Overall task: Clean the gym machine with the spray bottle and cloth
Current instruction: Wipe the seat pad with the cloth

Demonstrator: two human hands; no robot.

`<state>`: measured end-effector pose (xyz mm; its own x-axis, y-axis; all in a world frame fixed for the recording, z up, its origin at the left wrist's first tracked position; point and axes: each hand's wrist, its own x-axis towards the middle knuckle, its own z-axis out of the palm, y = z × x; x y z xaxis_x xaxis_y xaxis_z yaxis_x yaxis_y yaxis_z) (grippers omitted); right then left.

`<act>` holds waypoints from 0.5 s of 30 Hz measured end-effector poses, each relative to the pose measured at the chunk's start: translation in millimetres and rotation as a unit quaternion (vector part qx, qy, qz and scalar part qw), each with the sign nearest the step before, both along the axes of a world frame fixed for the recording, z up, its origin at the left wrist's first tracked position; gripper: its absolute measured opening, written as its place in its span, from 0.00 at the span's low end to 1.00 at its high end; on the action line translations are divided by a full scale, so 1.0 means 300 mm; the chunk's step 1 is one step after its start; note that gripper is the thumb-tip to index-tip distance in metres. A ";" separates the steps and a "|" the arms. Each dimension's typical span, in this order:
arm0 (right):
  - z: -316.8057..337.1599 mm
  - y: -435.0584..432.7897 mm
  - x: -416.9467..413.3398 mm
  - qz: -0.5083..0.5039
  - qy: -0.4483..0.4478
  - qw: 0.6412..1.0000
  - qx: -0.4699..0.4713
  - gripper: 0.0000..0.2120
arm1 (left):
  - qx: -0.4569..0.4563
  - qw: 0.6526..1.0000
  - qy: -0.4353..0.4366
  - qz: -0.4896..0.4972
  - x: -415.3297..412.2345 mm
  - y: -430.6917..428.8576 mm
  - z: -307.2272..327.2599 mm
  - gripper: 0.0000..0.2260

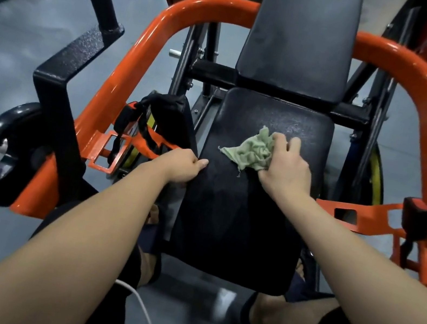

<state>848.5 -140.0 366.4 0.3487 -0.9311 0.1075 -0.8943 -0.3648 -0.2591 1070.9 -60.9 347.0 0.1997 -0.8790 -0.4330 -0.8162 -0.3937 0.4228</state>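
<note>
Black seat pad [236, 217], crumpled green cloth [249, 152] on its far half, pale specks beyond

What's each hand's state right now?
Left hand: closed, gripping the seat pad at its left edge.
Right hand: closed, holding the green cloth on the seat pad.

Bare arms stretched forward.
Edge of seat pad [224, 221] is clasped by left grip [185, 167]; cloth [251, 151] is pinched under right grip [286, 171], knuckles up.
</note>
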 end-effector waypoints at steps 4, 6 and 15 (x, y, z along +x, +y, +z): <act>0.024 0.006 -0.010 0.029 -0.081 0.993 0.084 0.35 | 0.063 0.974 -0.179 -0.127 -0.066 0.027 0.062 0.22; 0.032 0.023 -0.014 0.034 -0.113 0.986 0.119 0.32 | 0.046 0.920 -0.313 -0.232 -0.065 0.047 0.128 0.21; 0.041 0.019 0.005 0.006 -0.019 0.999 0.033 0.25 | 0.121 0.853 -0.412 -0.296 0.102 0.111 0.317 0.16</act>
